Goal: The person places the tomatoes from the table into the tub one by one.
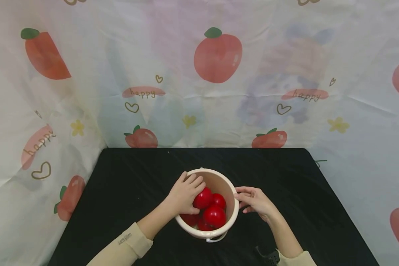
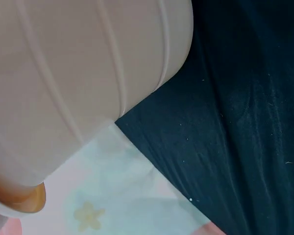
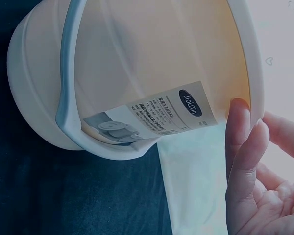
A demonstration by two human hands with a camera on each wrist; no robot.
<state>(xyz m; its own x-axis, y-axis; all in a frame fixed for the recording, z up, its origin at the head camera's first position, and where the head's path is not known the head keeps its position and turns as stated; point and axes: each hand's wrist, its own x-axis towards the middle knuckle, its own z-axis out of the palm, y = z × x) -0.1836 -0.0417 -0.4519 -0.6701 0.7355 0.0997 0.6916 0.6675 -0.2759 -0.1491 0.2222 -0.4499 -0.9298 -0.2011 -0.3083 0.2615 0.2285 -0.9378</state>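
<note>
A cream plastic bucket stands on the black table, its mouth facing up toward the head view. Several glossy red balls lie inside it. My left hand reaches over the bucket's left rim, thumb and fingers curved around the upper-left red ball. On the other side my right hand pinches the bucket's right rim between thumb and fingers. The right wrist view shows those fingers at the rim. Only the bucket's ribbed outer wall fills most of the left wrist view's upper left.
A pale handle hangs down the bucket's side, near a printed label. Black cloth covers the table. A pale curtain printed with fruit encloses the back and sides. A dark watch band circles the right wrist.
</note>
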